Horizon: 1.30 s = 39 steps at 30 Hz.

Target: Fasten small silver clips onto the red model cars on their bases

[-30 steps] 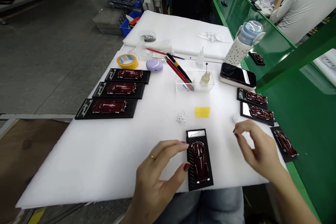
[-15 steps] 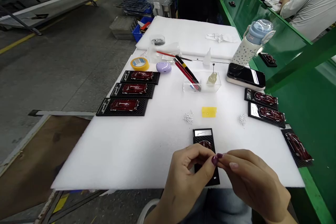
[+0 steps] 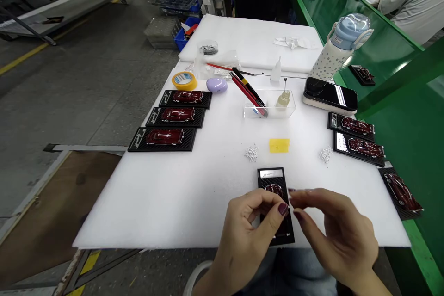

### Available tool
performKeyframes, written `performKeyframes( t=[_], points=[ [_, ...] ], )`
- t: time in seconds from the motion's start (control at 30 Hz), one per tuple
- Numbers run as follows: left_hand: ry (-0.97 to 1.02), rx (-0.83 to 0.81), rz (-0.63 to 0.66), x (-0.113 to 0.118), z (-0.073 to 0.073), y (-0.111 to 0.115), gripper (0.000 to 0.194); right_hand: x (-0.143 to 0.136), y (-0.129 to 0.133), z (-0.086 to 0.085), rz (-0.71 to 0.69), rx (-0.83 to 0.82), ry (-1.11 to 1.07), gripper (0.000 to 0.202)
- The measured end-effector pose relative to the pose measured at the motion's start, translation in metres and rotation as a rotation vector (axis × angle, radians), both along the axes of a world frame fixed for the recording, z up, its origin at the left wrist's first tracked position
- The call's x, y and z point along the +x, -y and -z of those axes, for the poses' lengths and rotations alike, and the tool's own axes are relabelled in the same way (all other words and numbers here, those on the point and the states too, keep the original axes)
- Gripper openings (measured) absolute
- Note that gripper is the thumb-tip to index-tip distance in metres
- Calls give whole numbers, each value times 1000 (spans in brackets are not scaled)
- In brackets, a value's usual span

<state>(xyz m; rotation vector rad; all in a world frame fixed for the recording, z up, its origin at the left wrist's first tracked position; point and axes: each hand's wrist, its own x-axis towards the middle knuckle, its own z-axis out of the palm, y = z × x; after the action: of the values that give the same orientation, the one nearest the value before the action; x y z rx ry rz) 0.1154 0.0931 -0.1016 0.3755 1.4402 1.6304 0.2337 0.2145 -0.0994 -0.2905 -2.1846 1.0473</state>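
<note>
My left hand (image 3: pixel 246 233) is closed in a pinch over a dark red model car (image 3: pixel 274 189) on a black display base (image 3: pixel 287 233). A tiny pale speck shows at its fingertips, too small to name. Just to the right, my right hand (image 3: pixel 342 231) has its thumb apart from its fingers, with nothing clear between them. The base lies on the white foam-like sheet near its front edge, partly hidden by my left hand. Beyond the base are a yellow sticky piece (image 3: pixel 279 145) and two piles of small whitish bits, one left (image 3: pixel 251 153) and one right (image 3: pixel 325 154).
Several finished-looking cars on black bases lie left (image 3: pixel 164 137) and right (image 3: pixel 366 147). Behind are a clear tray (image 3: pixel 269 112) with pens and a small bottle, a phone (image 3: pixel 330 95), a water bottle (image 3: pixel 331 58), yellow tape (image 3: pixel 184 80) and a purple case (image 3: pixel 217 85).
My right hand has come away from my left fingertips, and its thumb and fingers have parted. My left hand keeps its pinch. The view has shifted slightly.
</note>
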Motion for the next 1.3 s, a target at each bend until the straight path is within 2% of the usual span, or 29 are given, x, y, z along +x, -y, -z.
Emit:
performKeyframes(
  t=[0.1,0.37,0.6,0.67,0.7,0.77,0.83,0.9,0.97,1.07,1.3],
  points=[
    [-4,-18,-6,1,1,-1,34,-7,0,-9,-3,4,100,19],
    [-158,-41,-2,-1,-2,0,30,-15,-2,-15,-20,49,125,16],
    [-603,-75,-64,-3,5,7,22,-14,-3,-14,-64,98,129,18],
    [-799,-94,-106,-10,11,14,18,-17,-14,-12,-17,182,141,17],
    [-920,-103,-106,-15,15,18,25,-21,-23,-10,21,254,146,17],
    [-1170,-112,4,-23,23,26,51,-32,-44,-3,85,418,150,14],
    [-1377,-86,214,-29,30,32,78,-47,-66,9,91,554,154,11],
    [-1513,-74,371,-31,35,35,93,-60,-82,22,59,639,166,9],
    [-1592,-88,408,-31,36,36,87,-69,-89,31,32,686,174,10],
    [-1621,-75,361,-29,35,36,70,-73,-88,36,23,730,171,9],
    [-1644,-40,230,-30,35,32,66,-72,-85,36,25,824,181,8]
  ],
)
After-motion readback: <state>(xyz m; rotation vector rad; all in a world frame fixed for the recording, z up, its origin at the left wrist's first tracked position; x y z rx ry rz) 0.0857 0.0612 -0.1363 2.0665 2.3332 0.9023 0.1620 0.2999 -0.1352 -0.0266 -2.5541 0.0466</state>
